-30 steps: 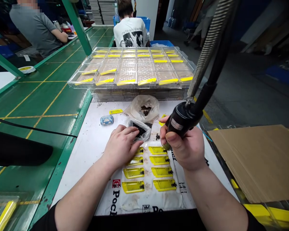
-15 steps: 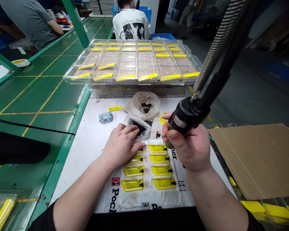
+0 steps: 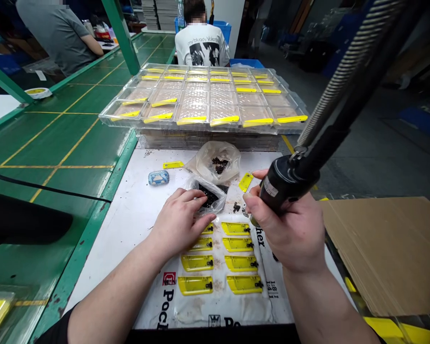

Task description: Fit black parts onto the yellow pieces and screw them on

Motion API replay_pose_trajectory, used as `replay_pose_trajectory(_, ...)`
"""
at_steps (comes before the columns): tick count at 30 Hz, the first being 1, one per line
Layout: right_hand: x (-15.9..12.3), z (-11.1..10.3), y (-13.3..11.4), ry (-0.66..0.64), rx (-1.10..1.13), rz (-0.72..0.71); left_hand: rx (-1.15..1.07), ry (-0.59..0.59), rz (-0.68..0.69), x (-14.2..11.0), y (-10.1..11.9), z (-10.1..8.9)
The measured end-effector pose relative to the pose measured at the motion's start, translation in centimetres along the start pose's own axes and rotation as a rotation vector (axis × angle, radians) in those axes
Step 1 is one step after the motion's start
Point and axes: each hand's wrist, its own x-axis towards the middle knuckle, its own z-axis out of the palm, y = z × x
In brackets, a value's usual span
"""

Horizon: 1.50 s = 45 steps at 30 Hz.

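The right hand (image 3: 292, 222), gripping the black tool (image 3: 284, 184), has shifted right, uncovering more of a loose yellow piece (image 3: 245, 182). The left hand (image 3: 181, 217) stays at the clear bag (image 3: 220, 205), grip unclear. 8 yellow pieces (image 3: 238, 263) lie nearer, in 2 columns.

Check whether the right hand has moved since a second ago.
Yes: the right hand has shifted rightward, uncovering more of the loose yellow piece.

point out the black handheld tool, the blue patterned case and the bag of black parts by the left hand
Black handheld tool (image 3: 285, 177): head view, on its dark body.
Blue patterned case (image 3: 158, 178): head view, on the middle of its top.
Bag of black parts (image 3: 220, 202): head view, on its clear plastic rim.
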Motion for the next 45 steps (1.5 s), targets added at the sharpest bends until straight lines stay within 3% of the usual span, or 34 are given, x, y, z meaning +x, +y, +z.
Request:
replay_pose_trajectory(14, -0.2, 0.6, 0.3, -0.001, 0.024, -0.026, 0.116, -0.163, 0.016, 0.0, 0.3, 0.1)
replay_pose_trajectory(22, -0.2, 0.6, 0.1, 0.005, 0.028, 0.002, -0.013, 0.066, 0.047, 0.0, -0.3, 0.3)
replay_pose_trajectory(30, -0.6, 0.4, -0.2, 0.032, -0.012, -0.004, -0.145, 0.216, 0.057, -0.1, -0.5, 0.4)
replay_pose_trajectory(33, -0.6, 0.6, -0.5, 0.054, 0.113, -0.014, -0.262, 0.243, 0.084, -0.3, -0.1, -0.2)
replay_pose_trajectory(39, -0.4, 0.8, -1.8, 0.121, 0.578, -0.037, -0.399, 0.133, 0.104, -0.7, 1.4, -0.5)
replay_pose_trajectory(45, -0.6, 0.6, -2.3, 0.100, 0.717, -0.120, -0.462, 0.046, 0.237, -1.0, 2.0, 0.3)
